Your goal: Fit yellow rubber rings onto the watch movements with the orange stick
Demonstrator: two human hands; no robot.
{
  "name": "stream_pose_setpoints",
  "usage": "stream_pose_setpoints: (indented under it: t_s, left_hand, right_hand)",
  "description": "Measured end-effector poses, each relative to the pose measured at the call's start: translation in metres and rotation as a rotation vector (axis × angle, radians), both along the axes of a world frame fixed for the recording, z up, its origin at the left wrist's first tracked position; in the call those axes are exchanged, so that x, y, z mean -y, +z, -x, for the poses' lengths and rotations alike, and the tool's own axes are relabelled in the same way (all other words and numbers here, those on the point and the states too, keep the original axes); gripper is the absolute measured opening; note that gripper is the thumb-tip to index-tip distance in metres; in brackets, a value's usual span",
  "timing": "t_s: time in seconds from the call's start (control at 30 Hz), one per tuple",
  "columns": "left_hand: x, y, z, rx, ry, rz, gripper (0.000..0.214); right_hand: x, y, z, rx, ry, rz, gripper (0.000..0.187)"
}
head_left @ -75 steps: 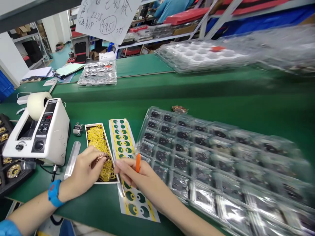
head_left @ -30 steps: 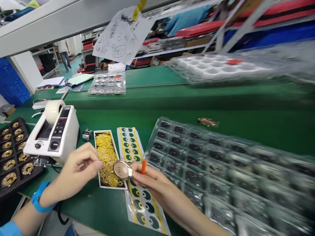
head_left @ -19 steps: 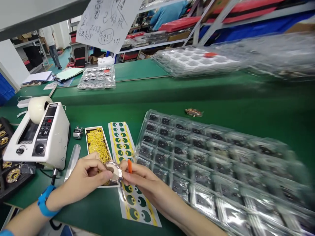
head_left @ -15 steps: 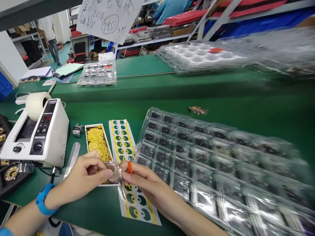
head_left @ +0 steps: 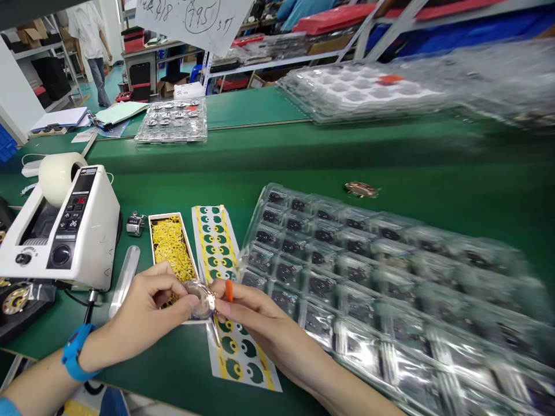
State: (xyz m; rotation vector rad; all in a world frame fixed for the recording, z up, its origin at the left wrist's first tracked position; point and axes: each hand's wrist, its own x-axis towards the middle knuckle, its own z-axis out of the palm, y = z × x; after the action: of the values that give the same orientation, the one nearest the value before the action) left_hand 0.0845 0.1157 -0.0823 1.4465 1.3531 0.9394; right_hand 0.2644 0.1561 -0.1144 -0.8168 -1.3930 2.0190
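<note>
Thumb and fingers of my left hand (head_left: 162, 297) pinch the left edge of a round watch case (head_left: 202, 299) with a shiny rose-coloured rim. My right hand (head_left: 243, 306) grips its other side, so both hands hold it above the sticker sheet and the box. An orange piece (head_left: 229, 290) sticks up between my right fingers. Below them a slim metal tip (head_left: 216, 333) points down; whether the two belong to one tool I cannot tell. Under the hands lie a white box (head_left: 189, 242) of small yellow parts (head_left: 171, 237) and a sheet of yellow-and-green stickers (head_left: 214, 237).
A tape dispenser (head_left: 93, 231) stands left, beside a tally counter (head_left: 134, 223) and a clear strip (head_left: 125, 280). Clear compartment trays (head_left: 321, 254) with dark parts fill the right. Another shiny watch part (head_left: 361, 189) lies behind them. A person (head_left: 90, 46) is in the background.
My view has tilted down slightly, so the bench sits a little differently in the picture. Both hands keep hold of the watch case, which has turned slightly. The person in the background has shifted.
</note>
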Motion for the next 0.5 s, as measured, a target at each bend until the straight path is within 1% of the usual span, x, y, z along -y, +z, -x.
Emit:
stream_pose_setpoints:
  t_s: [0.07,0.17,0.23,0.3,0.33,0.4,0.43,0.5]
  left_hand:
    - [0.002,-0.003,-0.003,-0.044,0.034,-0.048,0.024]
    - [0.002,-0.003,-0.004,-0.170,0.065,-0.191,0.026]
    - [-0.001,-0.001,-0.001,-0.268,0.080,-0.279,0.028]
    - [-0.004,0.002,0.005,-0.340,0.136,-0.339,0.028]
    - [-0.005,0.003,0.009,-0.349,0.178,-0.360,0.028]
    - [-0.007,0.005,0.013,-0.300,0.241,-0.404,0.023]
    - [-0.007,0.005,0.014,-0.249,0.243,-0.431,0.017]
    - [-0.005,0.004,0.013,-0.151,0.176,-0.481,0.006]
  right_hand:
    - [0.000,0.000,0.001,-0.005,0.007,-0.013,0.044]
    - [0.000,0.000,0.001,0.002,0.014,-0.035,0.041]
    - [0.000,0.000,0.000,0.009,-0.007,-0.045,0.040]
    - [-0.001,0.000,-0.001,0.012,-0.033,-0.046,0.041]
    - [-0.001,0.001,-0.002,0.011,-0.040,-0.044,0.041]
    - [-0.001,0.003,-0.003,0.008,-0.038,-0.041,0.042]
    - [-0.001,0.003,-0.003,0.006,-0.032,-0.041,0.041]
    - [-0.001,0.004,-0.002,0.012,-0.024,-0.044,0.041]
